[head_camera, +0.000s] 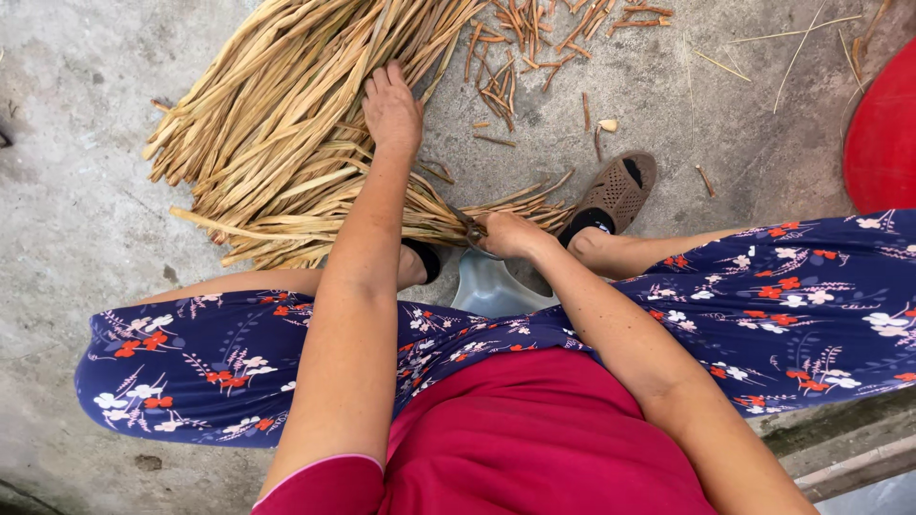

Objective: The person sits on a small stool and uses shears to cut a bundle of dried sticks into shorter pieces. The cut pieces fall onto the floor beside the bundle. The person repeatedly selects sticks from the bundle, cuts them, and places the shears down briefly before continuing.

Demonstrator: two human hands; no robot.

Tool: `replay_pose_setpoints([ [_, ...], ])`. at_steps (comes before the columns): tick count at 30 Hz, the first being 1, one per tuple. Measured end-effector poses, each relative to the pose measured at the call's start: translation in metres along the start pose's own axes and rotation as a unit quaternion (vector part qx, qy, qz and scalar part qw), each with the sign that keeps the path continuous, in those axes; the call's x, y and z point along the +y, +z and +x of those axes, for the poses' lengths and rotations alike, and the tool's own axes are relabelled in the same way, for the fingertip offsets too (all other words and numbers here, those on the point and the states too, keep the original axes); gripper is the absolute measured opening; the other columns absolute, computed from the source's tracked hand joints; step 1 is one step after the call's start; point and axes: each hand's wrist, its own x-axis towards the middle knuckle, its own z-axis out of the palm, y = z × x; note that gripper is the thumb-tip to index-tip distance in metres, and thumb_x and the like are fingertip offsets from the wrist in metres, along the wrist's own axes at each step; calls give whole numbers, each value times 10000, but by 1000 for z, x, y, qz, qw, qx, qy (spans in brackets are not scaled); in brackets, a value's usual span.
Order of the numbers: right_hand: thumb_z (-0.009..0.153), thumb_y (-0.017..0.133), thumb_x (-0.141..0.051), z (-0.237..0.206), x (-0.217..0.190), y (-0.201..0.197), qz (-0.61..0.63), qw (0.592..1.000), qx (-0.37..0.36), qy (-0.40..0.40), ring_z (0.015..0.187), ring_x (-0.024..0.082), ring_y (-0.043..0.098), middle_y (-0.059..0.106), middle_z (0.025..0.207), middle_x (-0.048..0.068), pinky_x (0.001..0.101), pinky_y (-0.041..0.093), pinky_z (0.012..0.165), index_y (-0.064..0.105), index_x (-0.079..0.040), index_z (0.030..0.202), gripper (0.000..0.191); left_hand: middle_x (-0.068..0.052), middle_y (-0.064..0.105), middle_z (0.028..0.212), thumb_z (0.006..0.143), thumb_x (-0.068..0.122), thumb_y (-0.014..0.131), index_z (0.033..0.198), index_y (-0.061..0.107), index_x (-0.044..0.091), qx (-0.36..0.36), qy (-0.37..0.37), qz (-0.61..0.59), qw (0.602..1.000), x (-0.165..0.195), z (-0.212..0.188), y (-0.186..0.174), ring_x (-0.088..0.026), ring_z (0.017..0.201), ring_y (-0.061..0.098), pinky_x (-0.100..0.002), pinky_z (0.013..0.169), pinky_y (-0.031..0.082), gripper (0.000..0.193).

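Nearest me, right hand (506, 234) closes on a small blade, I judge, at frame centre; left hand (391, 107) presses flat on the dried stalk bundle (286, 133), upper left. Stalks could slip, nicking fingers.

packages: none | labels: none | signs: none | screens: none

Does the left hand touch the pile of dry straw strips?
Touching. The head view shows the left hand pressed palm-down on the straw strips, with no gap.
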Motion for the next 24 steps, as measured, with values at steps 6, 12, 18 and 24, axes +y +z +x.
replay_pose_setpoints([
  [6, 854, 675, -260, 14, 14, 2, 13, 1000, -2, -15, 1159, 372, 654, 692, 1233, 215, 444, 502, 1014, 661, -151, 1321, 480, -163, 613, 1192, 850, 338, 800, 1219, 553, 67, -132, 17, 153, 979, 5, 11, 20, -323, 1169, 538, -489, 927, 459, 521],
  [12, 857, 677, -255, 17, 16, 3, 14, 1000, -20, 4, 1175, 367, 649, 686, 1247, 217, 440, 499, 1025, 663, -130, 1329, 489, -109, 648, 1250, 849, 194, 805, 1107, 652, 105, -94, 145, 71, 982, -3, 2, 34, -309, 1211, 589, -445, 979, 486, 313],
  [18, 835, 692, -238, 24, 23, 6, 9, 1000, -2, 3, 1138, 355, 670, 692, 1227, 213, 437, 508, 1003, 649, -124, 1353, 532, -112, 718, 1115, 812, 195, 811, 1287, 636, 136, -278, 5, -220, 935, -4, 8, -5, -328, 1048, 661, -446, 920, 486, 510],
  [24, 869, 709, -270, 47, 63, -10, 143, 989, 36, 18, 794, 263, 740, 785, 890, 161, 363, 575, 746, 714, -139, 1298, 448, -39, 769, 924, 858, 155, 735, 1161, 716, 92, -380, -37, -512, 770, -12, 10, -28, -120, 792, 712, -269, 699, 597, 310],
])
